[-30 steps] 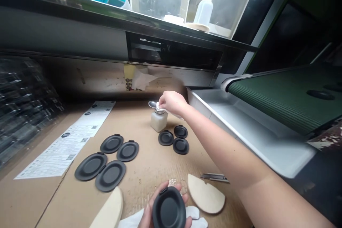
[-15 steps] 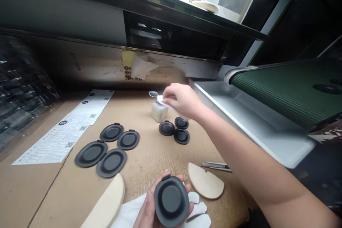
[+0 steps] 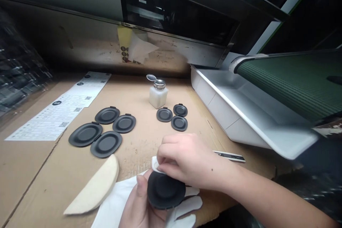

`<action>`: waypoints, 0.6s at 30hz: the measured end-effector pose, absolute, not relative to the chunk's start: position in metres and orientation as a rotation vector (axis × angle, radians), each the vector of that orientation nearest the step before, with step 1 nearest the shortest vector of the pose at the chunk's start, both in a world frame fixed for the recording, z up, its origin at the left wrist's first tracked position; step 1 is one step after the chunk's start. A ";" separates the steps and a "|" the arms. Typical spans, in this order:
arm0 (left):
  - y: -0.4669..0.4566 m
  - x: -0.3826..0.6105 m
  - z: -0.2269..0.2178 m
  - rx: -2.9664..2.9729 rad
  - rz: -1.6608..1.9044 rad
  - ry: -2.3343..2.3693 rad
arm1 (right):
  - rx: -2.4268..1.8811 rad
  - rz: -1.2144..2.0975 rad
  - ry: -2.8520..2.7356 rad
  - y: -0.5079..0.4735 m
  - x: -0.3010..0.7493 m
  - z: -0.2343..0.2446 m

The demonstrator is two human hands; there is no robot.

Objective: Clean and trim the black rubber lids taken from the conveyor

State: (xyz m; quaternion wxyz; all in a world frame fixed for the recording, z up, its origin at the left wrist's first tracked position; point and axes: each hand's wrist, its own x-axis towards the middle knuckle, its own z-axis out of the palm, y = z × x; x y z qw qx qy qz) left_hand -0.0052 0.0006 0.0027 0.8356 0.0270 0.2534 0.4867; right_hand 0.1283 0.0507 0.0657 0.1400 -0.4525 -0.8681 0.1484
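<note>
My left hand [image 3: 137, 205] is wrapped round a dark grey, shallow round lid [image 3: 166, 193] with its dished side up, near the front edge of the table. Over the lid's far rim, my right hand [image 3: 187, 158] pinches a small white wiping cloth [image 3: 155, 165] and presses it against the lid. Beneath both hands lies a white glove [image 3: 114, 197], its fingers showing on the right. Farther back stands a squat pump bottle [image 3: 158, 96] with a metal top and its clear cap flipped up. Three small dark lids [image 3: 164, 114] sit just in front of it.
Several larger dark lids [image 3: 107, 144] lie left of centre, near printed label sheets [image 3: 69, 114]. A cream half-round pad [image 3: 93, 187] is at front left. A utility knife [image 3: 229, 156] lies beyond my right forearm. At right, a white tray [image 3: 227, 117] sits beside a green conveyor belt [image 3: 288, 82].
My right hand has come back from the pump bottle to the lid, bringing the white cloth onto its rim. The lid has tilted. My view has dipped, and my forearm now hides the second half-round pad.
</note>
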 end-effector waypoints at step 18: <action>-0.001 -0.003 0.013 0.161 1.023 0.737 | -1.885 -0.277 -2.314 0.045 0.209 0.050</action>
